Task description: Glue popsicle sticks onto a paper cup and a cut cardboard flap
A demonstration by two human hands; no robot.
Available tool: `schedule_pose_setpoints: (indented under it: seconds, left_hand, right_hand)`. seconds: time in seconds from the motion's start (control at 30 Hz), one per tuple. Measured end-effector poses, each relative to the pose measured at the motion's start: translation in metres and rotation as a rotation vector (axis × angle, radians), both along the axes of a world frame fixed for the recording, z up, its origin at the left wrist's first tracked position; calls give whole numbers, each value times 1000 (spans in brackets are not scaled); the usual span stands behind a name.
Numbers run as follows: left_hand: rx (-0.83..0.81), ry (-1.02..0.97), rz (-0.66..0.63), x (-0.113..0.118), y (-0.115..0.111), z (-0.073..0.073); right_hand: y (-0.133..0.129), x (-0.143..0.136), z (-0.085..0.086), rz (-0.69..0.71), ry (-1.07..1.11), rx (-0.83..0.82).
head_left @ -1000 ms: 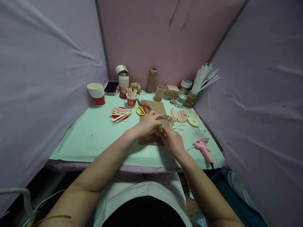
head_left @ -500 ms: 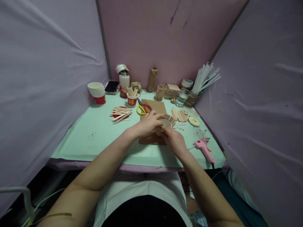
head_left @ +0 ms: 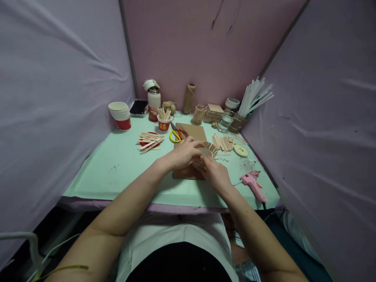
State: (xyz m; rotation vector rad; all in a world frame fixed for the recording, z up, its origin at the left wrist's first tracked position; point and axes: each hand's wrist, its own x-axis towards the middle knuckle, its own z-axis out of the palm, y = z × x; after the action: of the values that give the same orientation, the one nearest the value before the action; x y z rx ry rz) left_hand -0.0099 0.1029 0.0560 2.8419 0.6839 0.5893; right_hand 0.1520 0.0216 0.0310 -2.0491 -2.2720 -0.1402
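Observation:
A round piece edged with short wooden sticks [head_left: 210, 147] lies over a brown board [head_left: 188, 173], partly hidden by my hands. My left hand [head_left: 189, 152] reaches over its left side, with bent fingers closed on the rim. From the near right, my right hand [head_left: 215, 168] is pressed to the near edge, thumb and fingers together at the sticks. Exactly what is between the right fingertips cannot be made out. Just beyond my left hand are scissors [head_left: 176, 135] with yellow and red handles. Cut wooden sticks [head_left: 223, 143] lie to the right of the piece.
A pink glue gun [head_left: 254, 186] rests at the right, near a yellowish round lid [head_left: 241, 150]. Sticks are heaped on a red dish [head_left: 150, 140] at left. Paper cups [head_left: 120, 116], a stick-filled cup [head_left: 163, 122], twine [head_left: 169, 107] and a glass of water [head_left: 225, 121] stand farther back.
My right hand has shifted slightly at the near edge, its fingers now a little differently placed. My left hand stays on the piece.

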Motion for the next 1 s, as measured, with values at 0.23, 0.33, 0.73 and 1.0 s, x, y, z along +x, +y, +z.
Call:
schedule_pose_setpoints:
  seconds: [0.23, 0.33, 0.73, 1.0]
  left_hand:
    - [-26, 22, -20, 0, 0, 5]
    - [-24, 26, -23, 1, 0, 5]
    - [-207, -468, 97, -6, -2, -14]
    - [-1213, -797, 191, 12, -6, -56]
  right_hand:
    - [5, -1, 4, 21, 15, -24]
    - [6, -1, 4, 22, 22, -34]
    - [16, 14, 7, -34, 397, 47]
    - [23, 33, 19, -201, 1341, 12]
